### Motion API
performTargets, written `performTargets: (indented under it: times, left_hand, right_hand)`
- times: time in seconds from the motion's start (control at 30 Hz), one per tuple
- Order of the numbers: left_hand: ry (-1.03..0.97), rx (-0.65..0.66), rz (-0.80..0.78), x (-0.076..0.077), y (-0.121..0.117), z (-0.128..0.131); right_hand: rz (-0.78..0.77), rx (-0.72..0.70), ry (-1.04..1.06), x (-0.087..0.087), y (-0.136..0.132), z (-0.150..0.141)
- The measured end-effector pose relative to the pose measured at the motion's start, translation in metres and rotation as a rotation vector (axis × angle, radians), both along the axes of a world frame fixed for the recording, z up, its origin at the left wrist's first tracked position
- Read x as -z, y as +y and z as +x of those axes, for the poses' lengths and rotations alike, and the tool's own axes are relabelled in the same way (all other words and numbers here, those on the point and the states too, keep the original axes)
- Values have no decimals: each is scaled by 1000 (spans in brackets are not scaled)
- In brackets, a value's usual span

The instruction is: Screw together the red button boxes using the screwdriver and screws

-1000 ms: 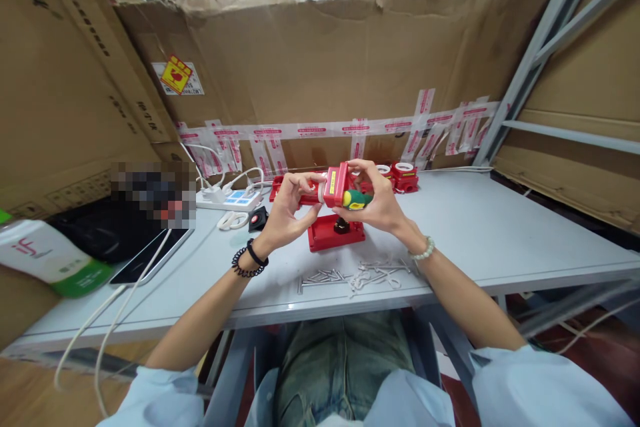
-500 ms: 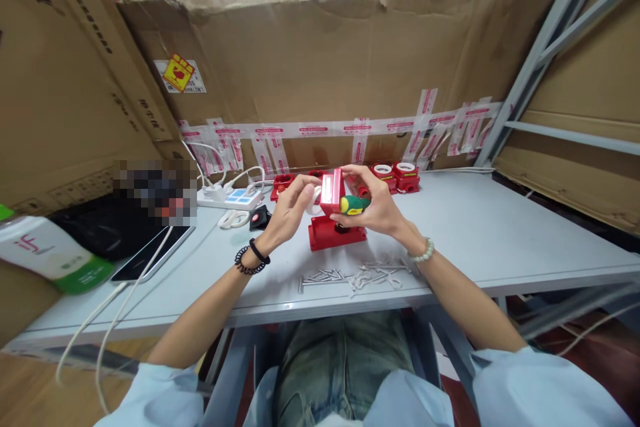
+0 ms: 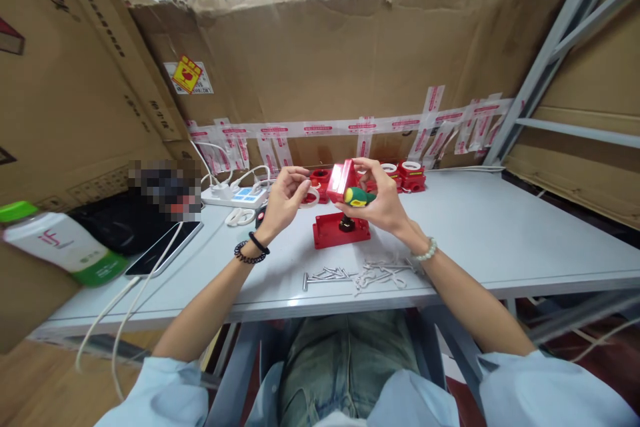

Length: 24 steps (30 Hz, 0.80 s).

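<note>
My left hand (image 3: 285, 199) pinches a white ring (image 3: 311, 198) between thumb and fingers, a short way left of the red housing. My right hand (image 3: 383, 203) is closed around the glossy red box-shaped housing (image 3: 341, 180), tilted above the table. The same hand also holds a screwdriver, whose green and yellow handle (image 3: 358, 197) sticks out below the housing; its shaft is hidden. Under both hands a shallow red rectangular base (image 3: 327, 235) lies on the table, and a black knob-like part (image 3: 346, 223) shows in it.
Silver screws (image 3: 333, 273) and tangled white cord (image 3: 383, 275) lie near the front edge. More red housings with white rings (image 3: 411, 177) stand at the back. At left are a power strip (image 3: 235, 196), a phone (image 3: 165, 248) and a bottle (image 3: 65, 243).
My left hand has drawn away to the left from the red housing with the white ring in its fingers. My right hand still holds the housing and screwdriver. The view has shifted slightly.
</note>
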<state>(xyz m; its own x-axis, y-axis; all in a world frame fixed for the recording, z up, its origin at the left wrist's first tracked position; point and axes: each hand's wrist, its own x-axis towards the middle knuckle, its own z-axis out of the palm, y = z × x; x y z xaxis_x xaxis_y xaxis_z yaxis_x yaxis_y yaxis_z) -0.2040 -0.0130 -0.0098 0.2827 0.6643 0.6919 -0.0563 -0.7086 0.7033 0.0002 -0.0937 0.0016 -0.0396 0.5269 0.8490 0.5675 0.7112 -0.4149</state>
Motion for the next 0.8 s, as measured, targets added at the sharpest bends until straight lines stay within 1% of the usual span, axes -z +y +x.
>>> performTargets:
  times: [0.1,0.17,0.27,0.33,0.4,0.5,0.57,0.63,0.73,0.8]
  left_hand:
    - [107,-104,68,-3,5,-32]
    - [278,-183,136,-1,9,-62]
    - [495,-345,221,8,21,-109]
    - [564,-427,233,17,34,-136]
    - [613,-490,234,27,47,-155]
    - [692,-547,190,41,61,-171]
    - [742,-532,117,49,66,-176]
    - [774,-490,45,54,66,-181]
    - [788,-460,4,55,63,-186]
    - [786,-489,31,50,58,-183]
  right_hand:
    - [-2,23,-10,0,1,2]
    - [-2,27,-21,0,1,2]
    - [7,25,-37,0,1,1]
    - [13,26,-47,0,1,1]
    - [16,31,-57,1,1,1]
    - [9,44,-65,1,1,2]
    - [-1,51,-63,1,1,2]
    - [-10,54,-62,0,0,2]
    - [-22,56,-61,0,0,2]
    - [-29,49,-50,-1,-1,1]
